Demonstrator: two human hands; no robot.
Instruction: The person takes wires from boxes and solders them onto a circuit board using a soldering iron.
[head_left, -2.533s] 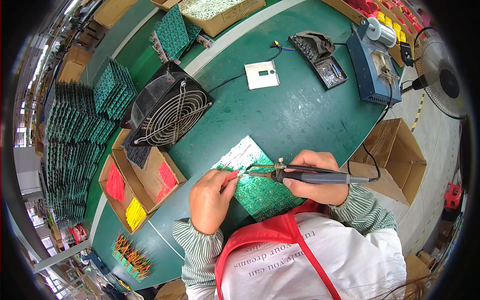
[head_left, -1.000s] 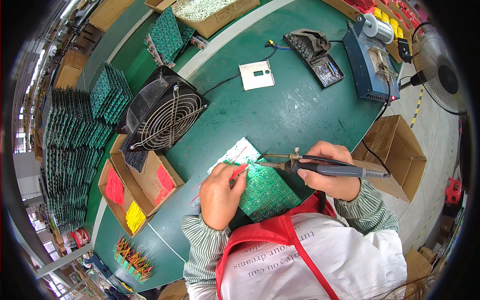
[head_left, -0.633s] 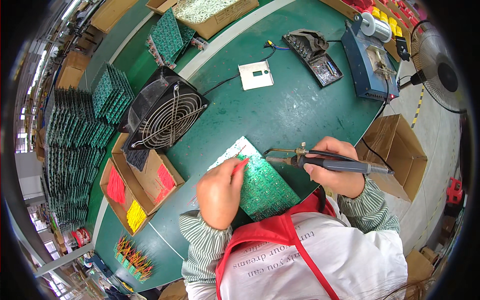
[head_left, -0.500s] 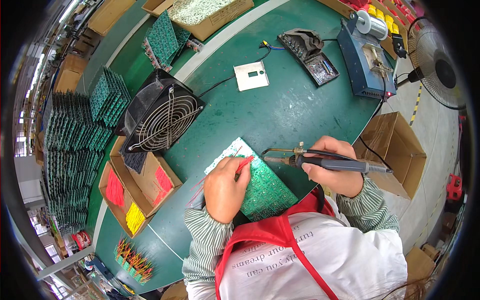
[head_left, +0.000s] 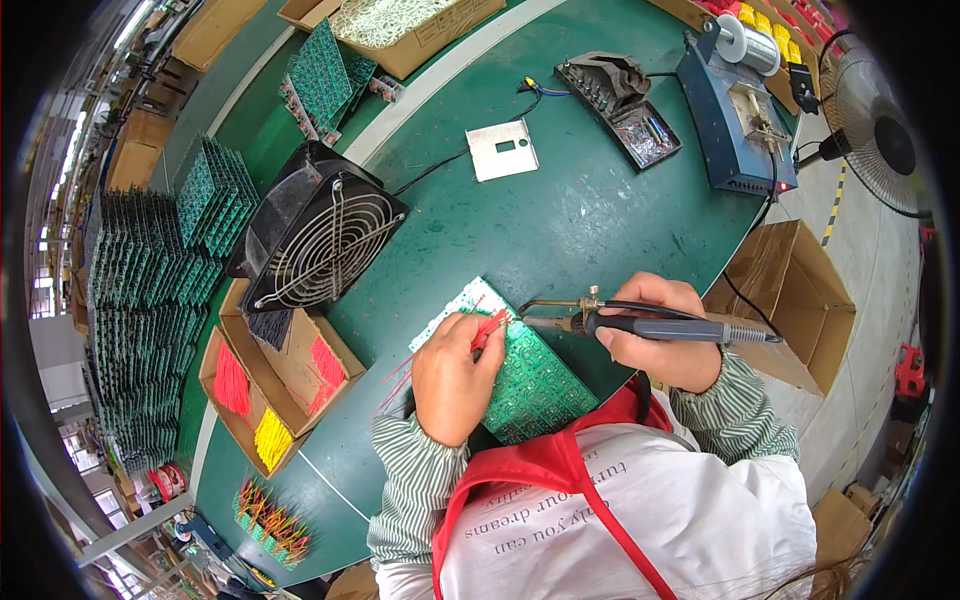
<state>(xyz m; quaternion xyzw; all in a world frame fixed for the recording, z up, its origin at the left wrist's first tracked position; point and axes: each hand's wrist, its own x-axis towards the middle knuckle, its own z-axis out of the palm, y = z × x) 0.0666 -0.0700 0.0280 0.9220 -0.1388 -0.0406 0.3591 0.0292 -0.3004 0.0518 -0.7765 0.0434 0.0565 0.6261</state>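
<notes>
A green circuit board panel (head_left: 535, 385) lies in front of me, with its far corner pale. My left hand (head_left: 455, 380) rests over its left side and pinches several thin red wires (head_left: 488, 328), whose ends touch the board near its upper edge. Loose wire tails trail out to the left of that hand. My right hand (head_left: 665, 335) grips a soldering iron (head_left: 650, 327) with a brass solder-feed tube fixed along it. The iron's tip and the tube's end meet the board beside the wire ends; the exact joint is too small to make out.
A black fan (head_left: 325, 235) stands left, beside a cardboard box (head_left: 300, 410) of red, yellow and dark wires. Tall stacks of boards (head_left: 150, 310) rise at far left. A blue solder feeder (head_left: 735, 125) with a spool stands at the back right, near an open carton (head_left: 790, 300).
The soldering iron has shifted slightly left, bringing its tip closer to the red wire ends. My left hand has barely moved.
</notes>
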